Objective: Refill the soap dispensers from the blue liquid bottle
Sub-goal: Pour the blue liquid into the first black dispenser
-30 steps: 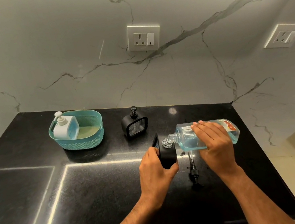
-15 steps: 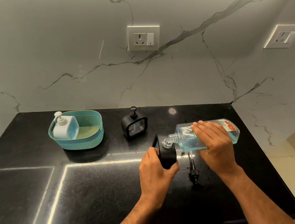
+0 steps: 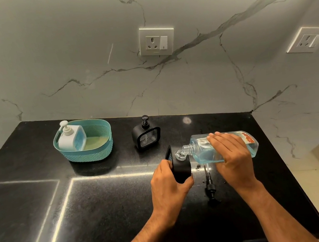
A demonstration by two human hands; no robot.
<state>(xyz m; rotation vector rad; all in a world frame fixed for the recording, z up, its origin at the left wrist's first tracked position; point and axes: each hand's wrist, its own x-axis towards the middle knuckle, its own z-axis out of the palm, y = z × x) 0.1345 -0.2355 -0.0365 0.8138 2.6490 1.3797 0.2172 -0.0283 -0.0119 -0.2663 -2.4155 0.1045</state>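
The right hand (image 3: 231, 151) grips the blue liquid bottle (image 3: 222, 146), tipped into the open black dispenser (image 3: 180, 168) that the left hand (image 3: 170, 185) grasps. Its pump (image 3: 210, 186) lies on the surface (image 3: 105, 205). By my judgement, the other black dispenser (image 3: 145, 132) and the white dispenser (image 3: 71, 137) remain.

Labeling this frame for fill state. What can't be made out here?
Head view only:
- Fill level in the black dispenser: opaque body, partly covered by the left hand.
- Whether liquid is flowing: the bottle mouth meets the opening; the stream is too small to see.
- Bottle label: mostly under the right hand.
- Level in the second black dispenser: too small.
- White dispenser base: hidden by the basket wall.
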